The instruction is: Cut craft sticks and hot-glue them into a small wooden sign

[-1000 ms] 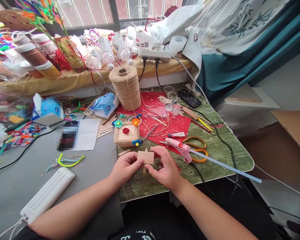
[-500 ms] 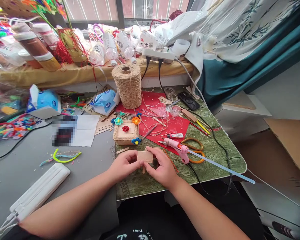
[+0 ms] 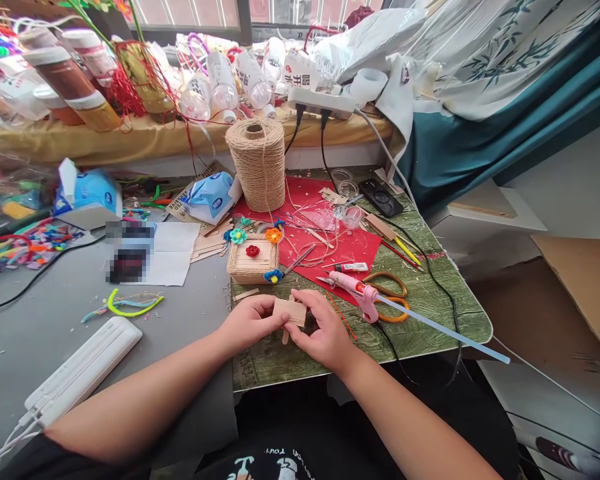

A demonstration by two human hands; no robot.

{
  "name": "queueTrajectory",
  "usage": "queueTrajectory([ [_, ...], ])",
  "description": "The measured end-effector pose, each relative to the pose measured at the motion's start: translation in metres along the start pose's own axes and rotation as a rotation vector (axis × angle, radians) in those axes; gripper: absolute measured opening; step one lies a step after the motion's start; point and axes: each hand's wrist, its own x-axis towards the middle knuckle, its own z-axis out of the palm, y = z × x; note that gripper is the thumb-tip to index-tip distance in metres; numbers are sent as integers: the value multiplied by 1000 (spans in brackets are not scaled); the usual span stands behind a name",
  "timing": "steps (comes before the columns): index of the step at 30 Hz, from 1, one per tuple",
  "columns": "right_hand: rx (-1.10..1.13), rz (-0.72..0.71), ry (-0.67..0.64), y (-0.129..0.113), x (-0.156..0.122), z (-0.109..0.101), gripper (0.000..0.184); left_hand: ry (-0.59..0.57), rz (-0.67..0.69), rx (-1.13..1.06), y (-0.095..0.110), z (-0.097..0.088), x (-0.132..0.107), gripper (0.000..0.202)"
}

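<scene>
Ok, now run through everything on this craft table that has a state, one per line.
wooden panel, gripped between left hand and right hand
glue gun, lying down, glue stick loaded
twine spool, upright, strand trailing
power strip, two plugs in
phone, flat, screen dark
scissors, flat, partly under the glue gun

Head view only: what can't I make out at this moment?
Wood piece: head view; left hand and right hand cover its edges and underside.
Pixelated patch: head view; whatever lies left of the paper is blurred out.
Glue tube: head view; print too small to read.
Scissors: head view; glue gun covers part of them.
</scene>
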Motion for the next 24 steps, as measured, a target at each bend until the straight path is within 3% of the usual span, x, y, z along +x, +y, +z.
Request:
queueTrajectory([
  [10,3,-39,-19,1,0,0,54,-10,14,8,-3,1,-2,41],
  [16,30,-18,-41,0,0,-2,59,2,17,-10,-2,0,-1,39],
  [20,76,46,22,-1,0,-3,71,26,43,29,-5,-1,-3,40],
  [24,174,172,12,1,-3,-3,61,34,67,142,-5,-1,-9,39],
])
